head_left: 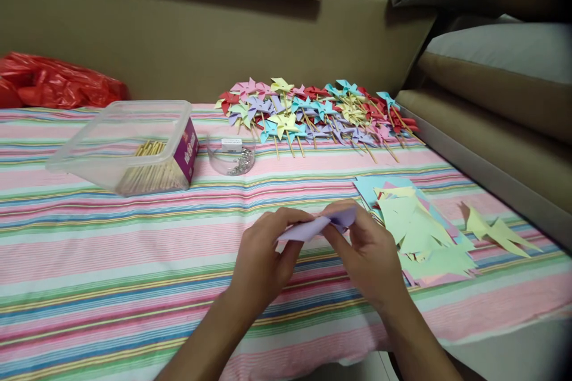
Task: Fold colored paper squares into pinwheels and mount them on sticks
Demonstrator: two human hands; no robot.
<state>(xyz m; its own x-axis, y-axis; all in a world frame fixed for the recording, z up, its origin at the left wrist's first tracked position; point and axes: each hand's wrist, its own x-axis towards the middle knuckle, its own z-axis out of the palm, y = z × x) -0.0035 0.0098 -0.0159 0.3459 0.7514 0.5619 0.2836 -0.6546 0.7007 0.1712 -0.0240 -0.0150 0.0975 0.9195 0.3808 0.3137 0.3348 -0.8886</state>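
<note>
From the left we saw a clear box [129, 146] of sticks, then a small dish [232, 159] of pins. Our left hand [261, 262] and right hand [369, 256] both pinched a folded purple paper [313, 227] between them, above the striped cloth [111, 262], with cut paper sheets [420, 232] just beside the right hand.

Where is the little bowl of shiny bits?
In the head view the bowl sits left of centre on the striped cloth, between the plastic box and the pinwheel pile.
</note>
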